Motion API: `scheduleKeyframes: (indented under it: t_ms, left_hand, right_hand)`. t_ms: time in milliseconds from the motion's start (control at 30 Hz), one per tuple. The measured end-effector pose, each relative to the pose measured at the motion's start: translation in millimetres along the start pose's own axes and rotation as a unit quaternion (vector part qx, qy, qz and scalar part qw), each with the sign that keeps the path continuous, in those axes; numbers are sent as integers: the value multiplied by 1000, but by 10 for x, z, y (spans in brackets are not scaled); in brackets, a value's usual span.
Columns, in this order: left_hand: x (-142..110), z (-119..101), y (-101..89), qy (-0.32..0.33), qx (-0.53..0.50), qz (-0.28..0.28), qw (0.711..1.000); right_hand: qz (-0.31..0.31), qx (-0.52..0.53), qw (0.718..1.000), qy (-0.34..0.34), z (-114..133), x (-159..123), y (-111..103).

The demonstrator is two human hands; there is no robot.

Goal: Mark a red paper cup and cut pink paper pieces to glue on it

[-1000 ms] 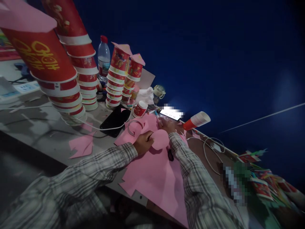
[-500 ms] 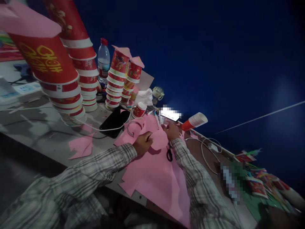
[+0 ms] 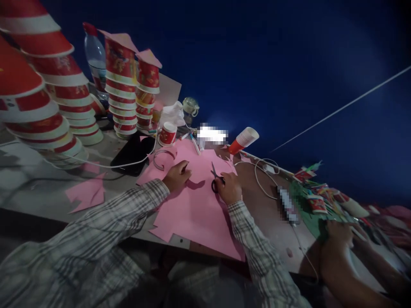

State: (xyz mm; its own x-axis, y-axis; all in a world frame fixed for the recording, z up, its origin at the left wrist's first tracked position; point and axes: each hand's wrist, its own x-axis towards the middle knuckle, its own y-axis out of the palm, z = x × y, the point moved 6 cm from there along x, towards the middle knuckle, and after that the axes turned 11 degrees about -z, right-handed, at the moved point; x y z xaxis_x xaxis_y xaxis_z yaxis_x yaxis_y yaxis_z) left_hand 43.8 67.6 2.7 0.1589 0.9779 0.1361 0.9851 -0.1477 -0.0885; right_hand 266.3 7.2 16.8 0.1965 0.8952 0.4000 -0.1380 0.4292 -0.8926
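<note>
My left hand (image 3: 177,176) is closed on the edge of a round pink paper piece (image 3: 196,174), which blends in with the large pink sheet (image 3: 199,218) beneath it. My right hand (image 3: 229,188) has its fingers closed at the black handles of a pair of scissors (image 3: 215,173). The blades point away from me and slightly left, a little apart from the paper disc. A roll of tape or ring (image 3: 163,159) lies on the pink sheet beyond my left hand.
Stacked red paper-cup towers (image 3: 120,85) and a water bottle (image 3: 96,60) stand at left. A black phone (image 3: 133,155), a small cup (image 3: 167,133) and nested cups (image 3: 244,140) lie around. Another person's hands (image 3: 340,235) rest at right, near a green sheet (image 3: 306,209).
My right hand has moved back from the pens beyond the sheet to the scissors. My left hand keeps the paper disc. The view has turned rightward, bringing another person's arms into sight.
</note>
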Motion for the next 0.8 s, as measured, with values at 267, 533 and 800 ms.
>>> scheduleKeyframes:
  t_ms: [267, 533, 800]
  left_hand:
    - [-4, 49, 40, -35, -24, 35, 998]
    - [25, 26, 7, 15, 22, 9, 1000]
    - [29, 46, 18, -16, -29, 19, 999]
  right_hand:
    - [88, -63, 994, 17, -1, 36, -13]
    - [177, -97, 979, -3, 36, 64, -81]
    - [98, 97, 984, 117, -194, 50, -105]
